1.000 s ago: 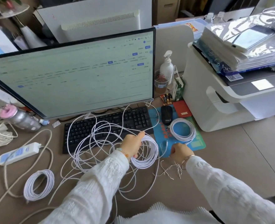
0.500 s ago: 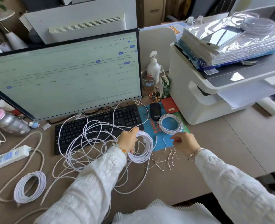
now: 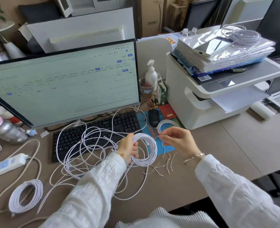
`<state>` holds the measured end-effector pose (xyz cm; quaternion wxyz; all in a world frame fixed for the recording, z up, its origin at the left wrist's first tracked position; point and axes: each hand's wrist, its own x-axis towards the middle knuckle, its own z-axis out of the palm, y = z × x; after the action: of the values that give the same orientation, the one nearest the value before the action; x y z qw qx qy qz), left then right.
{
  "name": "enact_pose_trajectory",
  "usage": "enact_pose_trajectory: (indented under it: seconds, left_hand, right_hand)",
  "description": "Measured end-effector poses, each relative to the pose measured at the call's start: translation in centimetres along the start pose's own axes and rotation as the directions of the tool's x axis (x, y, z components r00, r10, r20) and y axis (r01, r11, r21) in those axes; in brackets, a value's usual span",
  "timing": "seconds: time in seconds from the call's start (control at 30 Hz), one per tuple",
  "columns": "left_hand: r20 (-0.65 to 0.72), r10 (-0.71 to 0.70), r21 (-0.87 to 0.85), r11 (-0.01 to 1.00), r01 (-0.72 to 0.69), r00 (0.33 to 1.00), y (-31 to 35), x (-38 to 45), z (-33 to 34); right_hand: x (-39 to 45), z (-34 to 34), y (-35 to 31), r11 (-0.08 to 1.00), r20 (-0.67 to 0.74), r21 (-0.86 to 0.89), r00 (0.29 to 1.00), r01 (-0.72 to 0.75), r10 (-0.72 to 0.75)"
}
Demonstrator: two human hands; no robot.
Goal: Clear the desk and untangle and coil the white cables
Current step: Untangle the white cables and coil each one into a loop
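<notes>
My left hand grips the white coil; my right hand, just right of it, pinches 1 thin twist tie, hard to make out.

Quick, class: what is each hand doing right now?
Left hand: grips the white cable coil.
Right hand: pinches a thin twist tie.

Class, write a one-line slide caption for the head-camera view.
Left hand grips a coiled white cable while the right hand pinches a twist tie above the desk.
</notes>
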<state>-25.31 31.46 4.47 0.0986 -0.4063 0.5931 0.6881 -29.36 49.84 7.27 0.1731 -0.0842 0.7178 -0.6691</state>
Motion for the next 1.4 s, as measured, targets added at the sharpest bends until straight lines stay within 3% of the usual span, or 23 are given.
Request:
enact_pose_trajectory:
  seconds: [0.13,0.3,0.43,0.53,0.63,0.77,0.87,0.97,1.03,1.13,1.23,1.3,1.4]
  left_hand:
    - [0.058,0.008,-0.017,1.0,-0.007,0.998,0.6,-1.0,0.5]
    - [0.154,0.051,-0.018,0.999,-0.049,0.987,1.4,-2.1,1.1]
    - [0.13,0.157,0.114,0.978,-0.172,0.979,1.7,-2.5,1.4]
    - [0.083,0.302,0.257,0.914,-0.314,0.95,1.6,-2.4,1.3]
    - [0.114,0.464,0.397,0.789,-0.468,0.879,1.5,-2.8,1.2]
    - [0.19,0.573,0.445,0.673,-0.591,0.797,1.1,-3.2,1.1]
    - [0.204,0.631,0.469,0.608,-0.641,0.748,1.1,-3.6,1.1]
    - [0.273,0.656,0.513,0.519,-0.683,0.703,1.4,-4.3,1.0]
    - [0.308,0.653,0.516,0.496,-0.698,0.692,1.6,-4.6,0.8]
    - [0.346,0.587,0.486,0.555,-0.675,0.732,1.7,-5.0,0.7]
    - [0.393,0.459,0.365,0.717,-0.594,0.797,2.0,-5.8,0.5]
    - [0.467,0.375,0.279,0.797,-0.536,0.801,2.1,-6.5,0.4]
    - [0.516,0.414,0.353,0.695,-0.627,0.75,2.1,-6.9,0.2]
  right_hand:
    - [-0.5,1.7,-0.3,0.996,0.025,0.078,0.999,0.038,-0.04]
    - [-1.0,2.7,0.5,0.983,0.032,-0.062,0.984,0.175,-0.173]
    - [-1.2,2.7,0.7,0.953,0.08,-0.128,0.961,0.275,-0.266]
    - [-1.2,2.1,0.8,0.894,0.073,-0.268,0.933,0.359,-0.353]
    - [-1.2,1.6,0.6,0.783,0.057,-0.415,0.872,0.464,-0.486]
    - [-0.8,1.1,0.0,0.695,0.074,-0.479,0.814,0.535,-0.576]
    - [-0.3,0.5,-0.4,0.783,0.111,-0.397,0.872,0.478,-0.476]
    - [0.4,-0.2,-1.0,0.936,0.19,-0.196,0.947,0.294,-0.258]
    - [0.7,-0.6,-1.5,0.984,0.251,-0.058,0.957,0.166,-0.146]
    - [0.7,-1.1,-2.5,0.997,0.345,0.046,0.935,0.065,-0.077]
    - [0.6,-1.3,-3.1,0.995,0.394,-0.026,0.916,0.092,-0.074]
    - [0.5,-1.3,-3.3,0.991,0.4,-0.071,0.914,0.113,-0.075]
    - [0.2,-1.4,-3.7,0.985,0.394,-0.106,0.915,0.139,-0.087]
